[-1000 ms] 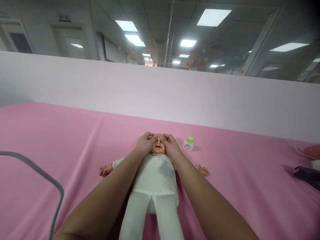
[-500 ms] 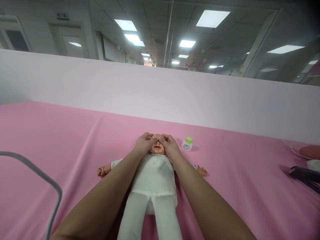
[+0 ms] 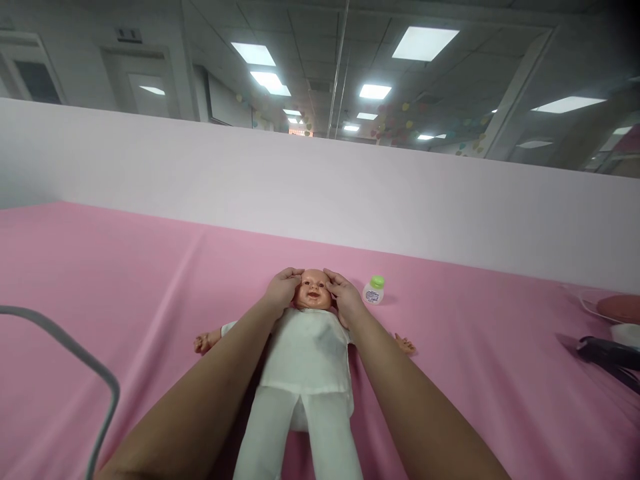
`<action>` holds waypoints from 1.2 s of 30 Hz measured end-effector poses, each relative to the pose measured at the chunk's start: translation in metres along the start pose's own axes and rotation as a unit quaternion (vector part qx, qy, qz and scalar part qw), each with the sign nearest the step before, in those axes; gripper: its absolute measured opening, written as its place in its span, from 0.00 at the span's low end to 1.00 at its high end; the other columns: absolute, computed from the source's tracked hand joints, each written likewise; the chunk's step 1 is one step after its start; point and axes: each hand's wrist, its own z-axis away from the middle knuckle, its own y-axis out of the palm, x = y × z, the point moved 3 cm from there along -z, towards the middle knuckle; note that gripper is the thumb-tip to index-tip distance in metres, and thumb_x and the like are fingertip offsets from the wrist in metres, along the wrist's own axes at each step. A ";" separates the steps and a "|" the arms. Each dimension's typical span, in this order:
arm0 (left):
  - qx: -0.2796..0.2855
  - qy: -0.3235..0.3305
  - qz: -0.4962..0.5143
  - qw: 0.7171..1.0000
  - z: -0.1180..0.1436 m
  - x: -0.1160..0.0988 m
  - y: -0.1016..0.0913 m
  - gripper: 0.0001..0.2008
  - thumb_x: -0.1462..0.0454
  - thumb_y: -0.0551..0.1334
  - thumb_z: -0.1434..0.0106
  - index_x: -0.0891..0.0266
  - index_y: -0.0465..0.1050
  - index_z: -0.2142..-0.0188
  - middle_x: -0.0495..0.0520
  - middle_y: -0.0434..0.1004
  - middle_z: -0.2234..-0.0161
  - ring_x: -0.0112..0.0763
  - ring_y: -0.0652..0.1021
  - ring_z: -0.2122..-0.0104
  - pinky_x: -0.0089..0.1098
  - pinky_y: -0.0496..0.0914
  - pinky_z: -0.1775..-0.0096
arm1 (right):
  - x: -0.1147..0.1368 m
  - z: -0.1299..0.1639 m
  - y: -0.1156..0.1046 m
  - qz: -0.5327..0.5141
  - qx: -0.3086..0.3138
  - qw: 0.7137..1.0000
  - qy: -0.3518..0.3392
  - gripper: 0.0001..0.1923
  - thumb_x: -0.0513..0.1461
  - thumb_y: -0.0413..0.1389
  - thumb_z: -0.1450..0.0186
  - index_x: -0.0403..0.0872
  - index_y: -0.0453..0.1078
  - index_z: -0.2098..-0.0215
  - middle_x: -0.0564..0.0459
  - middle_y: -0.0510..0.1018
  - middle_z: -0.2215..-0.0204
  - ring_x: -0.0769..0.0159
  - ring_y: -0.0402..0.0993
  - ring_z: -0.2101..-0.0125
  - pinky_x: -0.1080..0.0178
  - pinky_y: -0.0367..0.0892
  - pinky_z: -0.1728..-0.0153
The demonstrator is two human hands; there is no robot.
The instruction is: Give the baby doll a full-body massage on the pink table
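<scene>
A baby doll (image 3: pixel 306 360) in white clothes lies on its back on the pink sheet (image 3: pixel 125 287), head away from me, arms spread out. My left hand (image 3: pixel 281 291) rests against the left side of the doll's head, fingers touching the temple. My right hand (image 3: pixel 341 295) cups the right side of the head the same way. The doll's face shows between the two hands. Neither hand grips anything. A small white bottle with a green cap (image 3: pixel 374 290) stands just right of my right hand.
A pale partition wall (image 3: pixel 320 187) runs along the far edge of the pink surface. At the right edge lie a dark object (image 3: pixel 607 352) and a pink and white item (image 3: pixel 617 310). A grey cable (image 3: pixel 75 360) curves in at the lower left.
Both hands slid outward from the middle of the doll's face to the sides of its head, uncovering the eyes and face. The doll and bottle stayed put.
</scene>
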 end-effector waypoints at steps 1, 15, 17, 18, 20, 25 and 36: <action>0.006 -0.009 0.005 1.000 0.001 0.000 -0.001 0.14 0.59 0.66 0.41 0.58 0.78 0.55 0.55 0.83 0.64 0.37 0.81 0.65 0.32 0.75 0.67 | 0.001 0.001 0.000 -0.001 0.004 1.000 0.000 0.27 0.41 0.67 0.46 0.58 0.77 0.47 0.53 0.78 0.42 0.54 0.76 0.46 0.50 0.72 0.45; -0.016 0.023 -0.098 0.995 0.002 0.000 0.006 0.20 0.53 0.73 0.45 0.56 0.75 0.56 0.56 0.85 0.57 0.41 0.84 0.62 0.33 0.76 0.66 | 0.007 0.006 0.012 0.056 -0.016 0.996 -0.066 0.32 0.49 0.74 0.51 0.51 0.72 0.51 0.50 0.81 0.53 0.53 0.78 0.50 0.51 0.74 0.48; -0.023 0.033 -0.112 0.993 0.000 0.001 0.008 0.18 0.52 0.72 0.44 0.55 0.76 0.57 0.54 0.85 0.58 0.40 0.84 0.62 0.33 0.75 0.65 | 0.007 0.006 0.012 0.060 -0.027 0.995 -0.073 0.31 0.50 0.73 0.50 0.51 0.73 0.52 0.50 0.82 0.54 0.53 0.78 0.51 0.51 0.74 0.48; -0.024 0.039 -0.111 0.993 -0.001 0.002 0.009 0.17 0.51 0.71 0.43 0.55 0.76 0.57 0.54 0.85 0.59 0.40 0.84 0.62 0.33 0.75 0.64 | 0.006 0.005 0.012 0.060 -0.030 0.995 -0.074 0.30 0.51 0.73 0.50 0.51 0.74 0.52 0.50 0.82 0.55 0.53 0.78 0.51 0.51 0.73 0.48; -0.030 0.051 -0.106 0.993 -0.002 0.003 0.008 0.15 0.50 0.68 0.40 0.55 0.77 0.59 0.53 0.85 0.61 0.40 0.83 0.61 0.33 0.75 0.62 | 0.005 0.004 0.012 0.055 -0.035 0.995 -0.077 0.28 0.52 0.72 0.48 0.51 0.75 0.53 0.50 0.83 0.55 0.54 0.78 0.51 0.51 0.72 0.46; -0.042 0.050 -0.088 0.994 -0.005 0.005 0.005 0.11 0.52 0.64 0.37 0.56 0.77 0.65 0.52 0.83 0.65 0.39 0.82 0.61 0.34 0.74 0.60 | 0.003 0.001 0.007 0.035 -0.021 0.997 -0.062 0.24 0.51 0.68 0.44 0.53 0.77 0.52 0.51 0.82 0.50 0.55 0.77 0.48 0.51 0.71 0.43; 0.046 -0.031 0.008 0.998 0.002 0.004 -0.007 0.20 0.56 0.69 0.43 0.56 0.77 0.51 0.57 0.84 0.54 0.39 0.83 0.63 0.31 0.75 0.71 | 0.006 0.005 -0.005 -0.031 0.066 0.997 0.001 0.28 0.43 0.72 0.46 0.57 0.76 0.46 0.52 0.79 0.42 0.55 0.75 0.44 0.51 0.69 0.41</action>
